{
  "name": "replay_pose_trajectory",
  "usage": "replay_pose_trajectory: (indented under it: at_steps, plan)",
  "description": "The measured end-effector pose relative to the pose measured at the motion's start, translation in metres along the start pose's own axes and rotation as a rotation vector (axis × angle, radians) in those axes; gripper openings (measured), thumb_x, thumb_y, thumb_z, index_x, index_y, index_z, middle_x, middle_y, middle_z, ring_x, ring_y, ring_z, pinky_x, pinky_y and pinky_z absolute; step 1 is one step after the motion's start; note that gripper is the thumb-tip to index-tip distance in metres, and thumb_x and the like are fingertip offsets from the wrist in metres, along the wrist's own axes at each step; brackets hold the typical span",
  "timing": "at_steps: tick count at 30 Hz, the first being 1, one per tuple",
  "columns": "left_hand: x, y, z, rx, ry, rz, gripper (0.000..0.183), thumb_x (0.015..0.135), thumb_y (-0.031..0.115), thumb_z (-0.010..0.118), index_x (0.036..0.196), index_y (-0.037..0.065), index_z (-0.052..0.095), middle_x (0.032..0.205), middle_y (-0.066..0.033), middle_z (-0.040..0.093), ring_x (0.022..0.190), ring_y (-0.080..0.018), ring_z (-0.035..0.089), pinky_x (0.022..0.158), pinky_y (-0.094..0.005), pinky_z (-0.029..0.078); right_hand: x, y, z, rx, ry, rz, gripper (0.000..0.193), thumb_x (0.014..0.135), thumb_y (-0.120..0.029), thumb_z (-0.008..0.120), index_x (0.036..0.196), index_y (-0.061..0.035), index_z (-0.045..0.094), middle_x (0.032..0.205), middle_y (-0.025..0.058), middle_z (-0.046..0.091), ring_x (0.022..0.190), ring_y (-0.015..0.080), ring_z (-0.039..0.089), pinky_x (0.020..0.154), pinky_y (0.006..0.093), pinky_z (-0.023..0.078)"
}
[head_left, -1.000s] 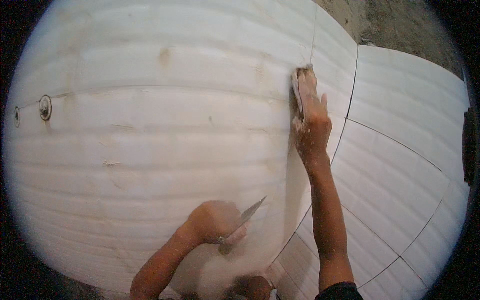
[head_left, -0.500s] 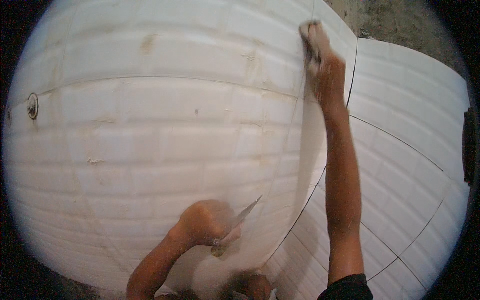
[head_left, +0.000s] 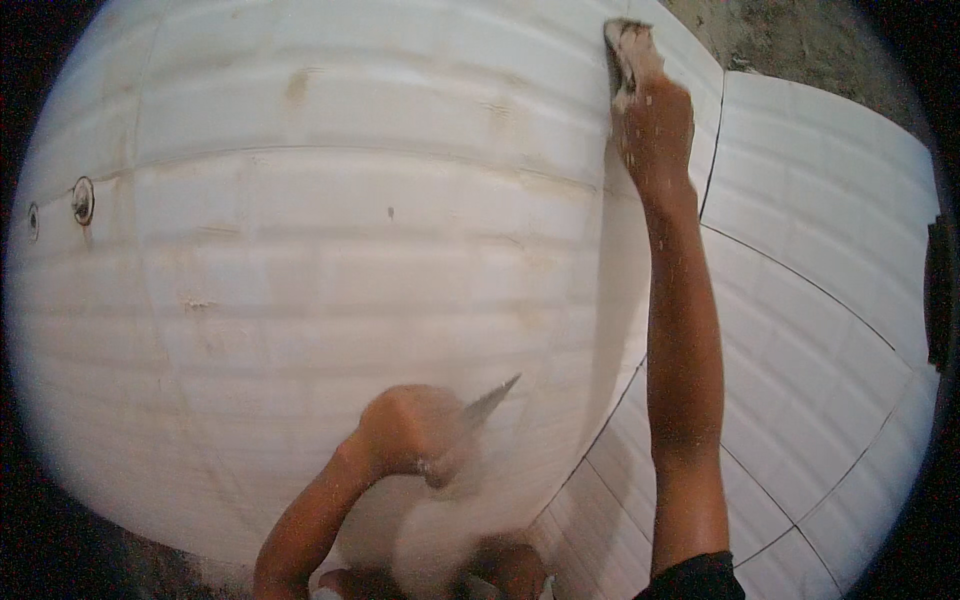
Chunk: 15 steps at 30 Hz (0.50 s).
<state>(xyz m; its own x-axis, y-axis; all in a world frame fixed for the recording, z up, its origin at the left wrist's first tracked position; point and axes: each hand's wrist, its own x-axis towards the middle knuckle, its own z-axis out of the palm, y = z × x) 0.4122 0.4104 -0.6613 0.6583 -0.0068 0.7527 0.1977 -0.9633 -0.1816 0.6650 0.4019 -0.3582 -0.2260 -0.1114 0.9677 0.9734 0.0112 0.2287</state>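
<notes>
- A grey pointed trowel [head_left: 488, 402] is sticking out of the left hand [head_left: 415, 432] at lower centre of the frame, its blade tip angling up and right.
- The left hand's fingers are curling tightly around the trowel's handle.
- The right hand [head_left: 655, 120], at the upper right, is pressing a small grubby pad [head_left: 622, 45] against the wall, fingers together and laid flat on it.
- White tiled walls [head_left: 300, 280] are meeting at a corner; bare rough plaster [head_left: 770, 35] is showing along the top right.

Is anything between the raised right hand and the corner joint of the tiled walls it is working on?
Nothing visible. The right hand presses a small pad straight against the corner joint near the top of the white tiled wall. The left hand, holding a trowel, stays lower down.
</notes>
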Motion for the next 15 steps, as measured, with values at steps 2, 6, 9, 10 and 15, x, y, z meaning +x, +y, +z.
replay_pose_trajectory:
  at_steps: [2,6,9,10,15]
  plan:
    - [-0.003,-0.005,0.003,-0.037,0.038,-0.038,0.024,0.089,0.026,0.067,0.106,0.009,0.068,0.079,-0.0087,0.061,0.066,-0.0286,0.06,0.058,-0.0427,0.05,-0.056,-0.007,-0.005,0.005,-0.05,-0.036,0.055,0.09,0.002,0.058,0.144,-0.0102,0.054,0.14,0.0231,0.058,0.113,0.0389,0.067,0.09,0.0434,0.058]
    - [0.016,0.036,0.002,-0.679,0.235,-0.388,0.033,0.099,0.024,0.061,0.127,0.006,0.064,0.105,-0.0123,0.067,0.089,-0.0238,0.065,0.077,-0.038,0.052,-0.192,-0.046,-0.054,0.163,-0.365,-0.022,0.057,0.088,-0.006,0.06,0.145,-0.0077,0.051,0.151,0.0237,0.049,0.117,0.0375,0.064,0.091,0.0449,0.056]
    - [0.037,0.067,0.011,-1.013,0.377,-0.522,0.035,0.106,0.026,0.054,0.131,0.002,0.061,0.112,-0.0087,0.066,0.1,-0.0171,0.061,0.086,-0.0346,0.049,-0.233,-0.065,-0.11,0.382,-0.729,0.165,0.06,0.084,-0.007,0.069,0.143,-0.01,0.055,0.15,0.0211,0.051,0.122,0.0372,0.062,0.097,0.0447,0.053]
    - [0.034,0.069,0.015,-1.086,0.355,-0.619,0.036,0.107,0.026,0.052,0.132,0.001,0.06,0.113,-0.0073,0.065,0.102,-0.0152,0.06,0.088,-0.0338,0.049,-0.244,-0.066,-0.12,0.474,-0.761,0.166,0.062,0.083,-0.007,0.071,0.143,-0.0108,0.055,0.15,0.0205,0.051,0.125,0.0384,0.06,0.102,0.0449,0.051]
    - [0.027,0.102,0.025,-1.272,0.448,-0.957,0.039,0.109,0.033,0.051,0.116,-0.002,0.066,0.099,-0.0007,0.061,0.087,-0.0104,0.052,0.078,-0.0318,0.047,-0.256,-0.093,-0.152,0.902,-0.687,-0.028,0.053,0.087,-0.012,0.071,0.137,-0.0016,0.057,0.138,0.02,0.06,0.123,0.0444,0.061,0.111,0.053,0.043]
